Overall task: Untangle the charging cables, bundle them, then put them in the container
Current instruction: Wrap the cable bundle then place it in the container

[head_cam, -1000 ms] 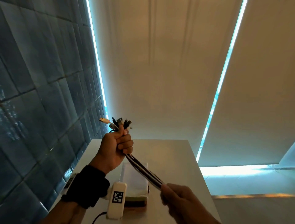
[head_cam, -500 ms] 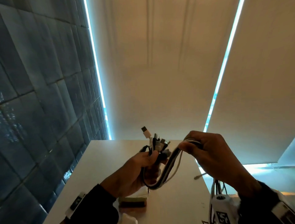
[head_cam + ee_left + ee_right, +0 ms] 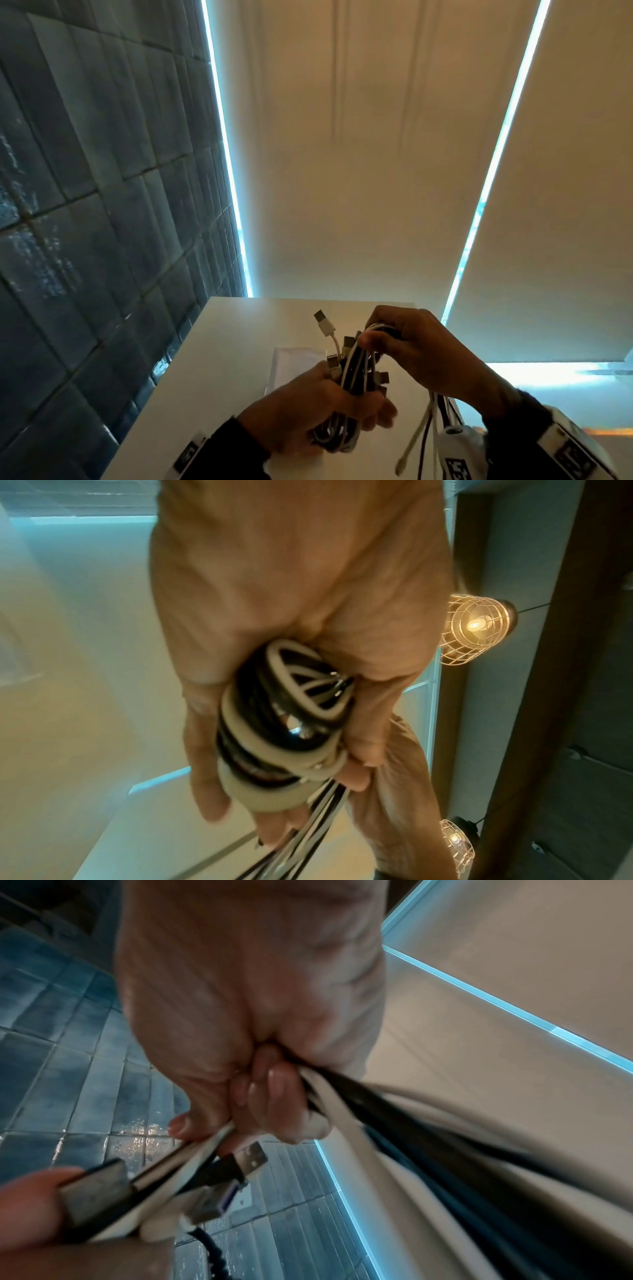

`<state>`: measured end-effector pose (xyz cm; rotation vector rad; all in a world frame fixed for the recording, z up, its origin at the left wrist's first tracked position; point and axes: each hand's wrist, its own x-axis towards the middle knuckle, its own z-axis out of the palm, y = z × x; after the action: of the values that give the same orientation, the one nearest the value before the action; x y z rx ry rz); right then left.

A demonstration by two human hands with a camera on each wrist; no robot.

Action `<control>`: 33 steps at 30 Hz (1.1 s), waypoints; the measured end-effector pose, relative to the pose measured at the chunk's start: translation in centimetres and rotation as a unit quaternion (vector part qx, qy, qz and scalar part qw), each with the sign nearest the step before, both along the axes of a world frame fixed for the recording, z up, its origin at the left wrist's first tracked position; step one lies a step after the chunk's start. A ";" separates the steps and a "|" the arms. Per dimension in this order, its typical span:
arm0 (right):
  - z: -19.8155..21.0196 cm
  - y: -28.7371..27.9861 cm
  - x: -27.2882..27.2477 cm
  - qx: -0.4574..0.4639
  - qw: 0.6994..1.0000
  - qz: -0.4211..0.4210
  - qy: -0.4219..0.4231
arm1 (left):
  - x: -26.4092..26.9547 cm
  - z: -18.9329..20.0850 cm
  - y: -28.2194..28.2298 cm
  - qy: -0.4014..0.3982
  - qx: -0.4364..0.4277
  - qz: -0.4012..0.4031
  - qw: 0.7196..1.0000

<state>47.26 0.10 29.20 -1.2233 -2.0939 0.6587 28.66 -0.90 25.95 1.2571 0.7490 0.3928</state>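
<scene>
Black-and-white charging cables (image 3: 354, 373), folded mid-bundling, clenched by left hand (image 3: 318, 411); right hand (image 3: 411, 349) grips their loop, likely wrapping next.

No words, brands or numbers can be read here. The only signs are square black-and-white code markers: one on the white wrist device (image 3: 457, 455) under the right arm, one on the right cuff (image 3: 575, 460), and one on the left cuff (image 3: 190, 454). All three are cut off or blurred, so their patterns cannot be made out. The USB plug (image 3: 246, 1161) in the right wrist view shows bare metal and no mark.
</scene>
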 end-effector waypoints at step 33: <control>-6.5 -4.3 -4.7 0.187 0.979 -0.083 -0.006 | 2.3 -3.0 0.1 -0.082 -0.146 0.244 0.955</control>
<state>42.61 -4.18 22.73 -1.1663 -1.9828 0.1695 31.00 -0.79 22.96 0.7413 0.9365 0.7496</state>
